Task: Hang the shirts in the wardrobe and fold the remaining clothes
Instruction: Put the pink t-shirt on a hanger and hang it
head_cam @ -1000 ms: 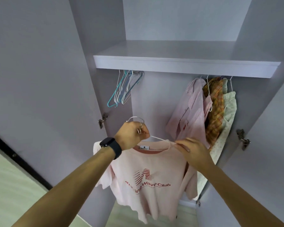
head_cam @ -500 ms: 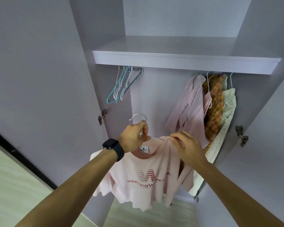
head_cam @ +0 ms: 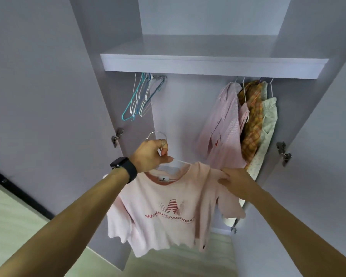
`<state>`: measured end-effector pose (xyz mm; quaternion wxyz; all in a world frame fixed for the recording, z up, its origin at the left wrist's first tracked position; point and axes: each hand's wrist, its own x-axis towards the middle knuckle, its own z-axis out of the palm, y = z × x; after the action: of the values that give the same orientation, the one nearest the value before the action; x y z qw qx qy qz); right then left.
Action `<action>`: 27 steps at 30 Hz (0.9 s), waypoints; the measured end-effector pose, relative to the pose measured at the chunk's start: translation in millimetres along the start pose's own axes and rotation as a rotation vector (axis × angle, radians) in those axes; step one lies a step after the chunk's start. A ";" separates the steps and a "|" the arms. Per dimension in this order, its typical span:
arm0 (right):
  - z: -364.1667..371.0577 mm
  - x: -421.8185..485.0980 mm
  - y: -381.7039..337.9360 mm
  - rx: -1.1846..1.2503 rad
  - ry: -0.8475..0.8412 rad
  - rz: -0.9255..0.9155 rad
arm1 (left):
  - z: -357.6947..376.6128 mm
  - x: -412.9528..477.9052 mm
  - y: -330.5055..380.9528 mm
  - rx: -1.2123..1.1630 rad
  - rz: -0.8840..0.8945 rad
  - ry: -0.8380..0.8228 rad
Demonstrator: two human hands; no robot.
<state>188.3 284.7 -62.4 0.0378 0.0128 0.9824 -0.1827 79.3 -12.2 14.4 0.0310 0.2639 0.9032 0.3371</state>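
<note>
Both forearms are bare along all their visible length. The left arm [head_cam: 68, 222] wears a black smartwatch [head_cam: 121, 163] at the wrist: a dark, rounded rectangular case with a blank, unlit face. Its broad matte black strap [head_cam: 132, 172] wraps the wrist just beside the case. Past the watch the left hand [head_cam: 150, 156] is bare; right of the watch, the right arm [head_cam: 288, 222] and right hand [head_cam: 238, 181] are bare too

An open lilac wardrobe [head_cam: 180, 108] was seen, its shelf [head_cam: 208, 66] set above the left hand [head_cam: 151, 154] gripping a hanger [head_cam: 156, 133]. Under the shelf, empty hangers [head_cam: 141, 96] were hung just above-left of that grip. A pink striped shirt [head_cam: 226, 124], a plaid shirt [head_cam: 252, 124] and a floral garment [head_cam: 268, 120] were hung up-right of it. Pale floor [head_cam: 168, 262] was seen below.
</note>
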 end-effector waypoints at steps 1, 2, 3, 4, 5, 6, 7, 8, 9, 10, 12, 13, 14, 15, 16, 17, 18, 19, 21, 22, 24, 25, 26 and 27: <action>3.6 -3.1 10.2 0.003 0.008 0.054 | -4.2 0.9 -2.3 0.026 -0.002 -0.010; 6.3 -7.0 20.0 -0.002 0.006 0.106 | -8.0 1.4 -3.9 0.044 -0.012 -0.016; 7.7 -10.0 27.1 -0.001 0.006 0.134 | -10.3 0.7 -5.6 0.046 -0.025 -0.021; 7.6 -11.0 31.6 0.024 0.042 0.142 | -11.8 0.2 -8.1 0.036 -0.038 -0.023; 6.9 -12.8 32.3 0.077 0.083 0.140 | -11.3 -0.9 -9.9 0.024 -0.050 -0.023; 5.3 -14.0 28.5 0.141 0.122 0.116 | -10.2 -2.4 -9.4 0.016 -0.060 -0.018; 3.2 -13.3 22.1 0.190 0.139 0.092 | -7.9 -3.6 -7.7 0.008 -0.064 -0.008; 1.3 -11.4 14.7 0.240 0.156 0.060 | -5.1 -4.0 -4.9 0.007 -0.058 -0.004; -0.9 -9.5 5.5 0.267 0.167 0.034 | -1.8 -3.7 -2.4 0.008 -0.050 -0.007; -0.6 -8.4 -3.1 0.281 0.186 -0.018 | 2.1 -4.0 0.8 0.011 -0.043 -0.014; 3.1 -6.3 -17.4 0.214 0.266 -0.161 | 9.7 -4.6 9.9 0.008 -0.048 -0.016; 7.3 -4.9 -23.0 0.172 0.295 -0.219 | 13.5 -5.0 13.3 0.008 -0.057 -0.013; 12.2 -4.0 -26.8 0.159 0.296 -0.248 | 18.4 -5.8 15.9 0.010 -0.068 -0.004; 15.2 -2.2 -29.3 0.178 0.269 -0.242 | 22.9 -5.6 18.0 0.011 -0.076 0.017; 18.9 -0.7 -29.5 0.202 0.253 -0.239 | 28.1 -5.7 19.0 0.008 -0.083 0.043; 19.4 2.8 -29.4 0.220 0.248 -0.239 | 31.1 -3.5 19.0 -0.003 -0.087 0.068; 19.4 4.5 -28.8 0.224 0.246 -0.249 | 34.0 -2.4 19.2 -0.019 -0.091 0.083; 19.0 7.1 -27.8 0.223 0.234 -0.257 | 36.2 -0.8 18.9 -0.027 -0.095 0.091; 20.0 10.1 -25.7 0.216 0.203 -0.273 | 41.8 1.5 19.8 -0.046 -0.099 0.096; 21.8 10.5 -25.0 0.211 0.203 -0.271 | 45.1 1.8 20.4 -0.059 -0.101 0.098; 29.4 9.6 -22.2 0.250 0.234 -0.255 | 51.4 1.6 22.8 -0.067 -0.097 0.102; 32.9 8.4 -21.5 0.282 0.260 -0.242 | 53.4 3.0 23.1 -0.059 -0.089 0.104; 36.0 7.0 -21.0 0.310 0.280 -0.222 | 54.9 4.3 22.8 -0.044 -0.080 0.098; 37.7 5.2 -21.0 0.328 0.289 -0.195 | 56.3 5.5 22.7 -0.016 -0.073 0.087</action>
<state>184.8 251.6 -90.4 -0.1238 -0.0501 0.9313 -0.3389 98.0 38.3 -14.2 0.0058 0.2157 0.9099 0.3542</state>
